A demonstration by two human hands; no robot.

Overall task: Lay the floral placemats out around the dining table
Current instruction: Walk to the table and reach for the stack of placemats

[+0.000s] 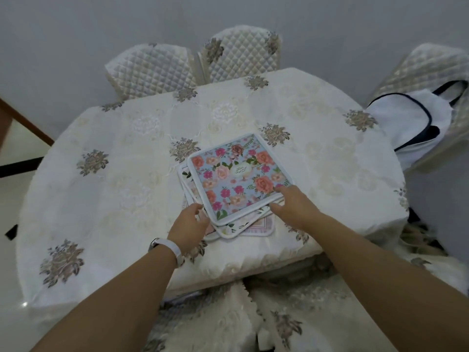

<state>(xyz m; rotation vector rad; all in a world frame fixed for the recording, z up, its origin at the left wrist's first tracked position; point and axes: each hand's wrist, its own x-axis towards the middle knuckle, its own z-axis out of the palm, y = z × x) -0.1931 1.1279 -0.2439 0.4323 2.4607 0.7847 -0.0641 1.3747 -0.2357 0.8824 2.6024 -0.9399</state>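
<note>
A stack of floral placemats (236, 177) lies near the front middle of the dining table (121, 158), which is covered by a white embroidered cloth. The top mat is light blue with pink and orange roses and a white border; others fan out beneath it, one pink-edged (264, 226). My left hand (189, 223), with a white wristband, rests at the stack's near left corner, fingers touching the lower mats' edges. My right hand (291, 203) reaches to the near right edge, its forefinger on the top mat. Whether either hand grips a mat is unclear.
Two quilted white chair backs (152, 69) (241, 55) stand at the table's far side. A third chair at the right carries a white bag with dark straps (408, 123). A covered chair seat (228, 323) is below me, at the table's near edge.
</note>
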